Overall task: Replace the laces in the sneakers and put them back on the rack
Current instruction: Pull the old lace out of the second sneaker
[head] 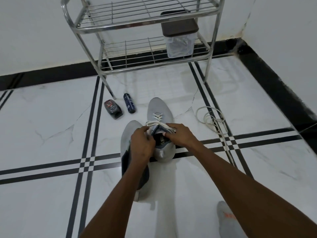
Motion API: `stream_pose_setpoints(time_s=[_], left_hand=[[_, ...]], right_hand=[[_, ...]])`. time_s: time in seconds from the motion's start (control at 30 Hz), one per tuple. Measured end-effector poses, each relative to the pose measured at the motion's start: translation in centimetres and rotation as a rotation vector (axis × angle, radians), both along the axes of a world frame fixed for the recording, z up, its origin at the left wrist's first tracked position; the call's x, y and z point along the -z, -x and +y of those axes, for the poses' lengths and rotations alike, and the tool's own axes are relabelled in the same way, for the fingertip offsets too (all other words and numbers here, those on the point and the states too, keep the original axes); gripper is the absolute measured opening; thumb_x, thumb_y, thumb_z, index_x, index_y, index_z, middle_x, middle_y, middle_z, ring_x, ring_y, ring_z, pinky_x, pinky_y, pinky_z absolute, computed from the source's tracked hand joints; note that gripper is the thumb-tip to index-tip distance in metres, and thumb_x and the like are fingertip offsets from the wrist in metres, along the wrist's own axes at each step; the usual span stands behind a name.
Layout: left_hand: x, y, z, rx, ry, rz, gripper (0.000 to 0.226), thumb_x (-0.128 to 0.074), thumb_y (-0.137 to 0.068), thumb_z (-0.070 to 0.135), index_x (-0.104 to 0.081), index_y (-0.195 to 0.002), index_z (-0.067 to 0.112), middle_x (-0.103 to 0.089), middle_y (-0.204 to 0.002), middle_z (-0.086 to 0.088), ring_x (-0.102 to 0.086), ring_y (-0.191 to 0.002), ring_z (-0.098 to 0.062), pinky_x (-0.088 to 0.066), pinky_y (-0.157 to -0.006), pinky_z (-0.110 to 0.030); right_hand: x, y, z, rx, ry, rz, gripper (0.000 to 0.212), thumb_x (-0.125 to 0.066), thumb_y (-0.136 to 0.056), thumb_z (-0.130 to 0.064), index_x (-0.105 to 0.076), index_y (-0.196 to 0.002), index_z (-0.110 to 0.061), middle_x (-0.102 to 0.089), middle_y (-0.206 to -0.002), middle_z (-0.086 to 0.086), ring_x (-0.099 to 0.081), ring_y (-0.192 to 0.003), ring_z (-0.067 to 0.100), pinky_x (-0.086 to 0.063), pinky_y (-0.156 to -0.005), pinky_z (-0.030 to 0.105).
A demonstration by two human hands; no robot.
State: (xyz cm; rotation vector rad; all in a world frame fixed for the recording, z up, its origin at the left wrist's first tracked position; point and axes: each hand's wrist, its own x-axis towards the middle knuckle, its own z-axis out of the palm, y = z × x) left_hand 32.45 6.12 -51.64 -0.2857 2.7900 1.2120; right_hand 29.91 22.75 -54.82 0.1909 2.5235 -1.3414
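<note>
Both hands, left hand (143,141) and right hand (180,134), are pinching the soft, floppy lace (157,117) (near its ends) on the light sneaker (160,107).

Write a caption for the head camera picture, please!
Both hands, left and right, pinch the white lace on a grey sneaker before the metal rack.

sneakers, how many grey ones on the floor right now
3. A laced sneaker sits in the middle under both hands; an unlaced sneaker lies beside it, partly behind the left forearm; a third sneaker is at the lower right edge, mostly hidden.
</note>
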Motion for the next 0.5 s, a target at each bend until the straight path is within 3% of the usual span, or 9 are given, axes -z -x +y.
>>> stream_pose_setpoints(time_s=[0.07, 0.13, 0.2, 0.33, 0.43, 0.5], left_hand=[[-0.1, -0.8, -1.7, -0.022, 0.177, 0.061, 0.040, -0.060, -0.093, 0.020, -0.064, -0.131, 0.011, -0.065, -0.131, -0.012, -0.056, -0.121, -0.035, -0.040, -0.101, -0.037], [0.3, -1.2, -3.3, -0.002, 0.342, -0.123, 0.059, -0.062, -0.089, 0.038, -0.051, -0.145, 0.024, -0.051, -0.148, -0.004, -0.044, -0.133, -0.039, -0.032, -0.112, -0.052], [1.0, -1.3, -4.7, 0.049, 0.349, -0.323, 0.072, -0.063, -0.084, 0.048, -0.041, -0.151, 0.034, -0.040, -0.156, 0.001, -0.041, -0.136, -0.042, -0.030, -0.113, -0.057], [2.0, -0.1, -7.2, 0.068, 0.246, -0.338, 0.084, -0.052, -0.071, 0.048, -0.040, -0.152, 0.032, -0.041, -0.157, -0.001, -0.044, -0.137, -0.038, -0.036, -0.111, -0.051], [2.2, 2.4, -9.7, 0.087, 0.298, -0.346, 0.088, -0.050, -0.065, 0.046, -0.043, -0.152, 0.032, -0.048, -0.154, -0.004, -0.046, -0.135, -0.038, -0.035, -0.114, -0.053], [1.2, 3.2, -10.3, 0.096, 0.372, -0.320, 0.079, -0.059, -0.070, 0.040, -0.048, -0.148, 0.031, -0.054, -0.148, -0.008, -0.047, -0.133, -0.040, -0.035, -0.113, -0.055]], right_hand=[[0.2, -0.2, -0.8, -0.005, -0.018, -0.013, 0.048, -0.069, -0.088, -0.030, -0.063, -0.136, -0.024, -0.066, -0.133, 0.000, -0.062, -0.120, 0.020, -0.049, -0.101, 0.035], [0.4, -0.3, -1.3, -0.005, -0.033, -0.008, 0.050, -0.069, -0.088, -0.032, -0.062, -0.137, -0.025, -0.066, -0.134, 0.000, -0.061, -0.122, 0.020, -0.048, -0.103, 0.034], [0.4, -0.4, -1.3, 0.012, -0.036, -0.010, 0.050, -0.070, -0.088, -0.033, -0.062, -0.137, -0.026, -0.066, -0.133, -0.001, -0.061, -0.121, 0.020, -0.048, -0.103, 0.034], [0.5, -0.6, -1.1, 0.025, 0.006, -0.023, 0.048, -0.072, -0.087, -0.037, -0.065, -0.133, -0.029, -0.069, -0.127, -0.001, -0.063, -0.117, 0.020, -0.051, -0.101, 0.042], [0.9, -0.7, -1.0, 0.049, 0.052, -0.019, 0.049, -0.075, -0.084, -0.042, -0.066, -0.130, -0.032, -0.072, -0.122, -0.003, -0.066, -0.112, 0.018, -0.055, -0.097, 0.043], [1.1, -0.8, -1.1, 0.050, 0.102, -0.031, 0.054, -0.077, -0.078, -0.050, -0.067, -0.129, -0.034, -0.072, -0.120, -0.005, -0.067, -0.108, 0.015, -0.059, -0.089, 0.039]])
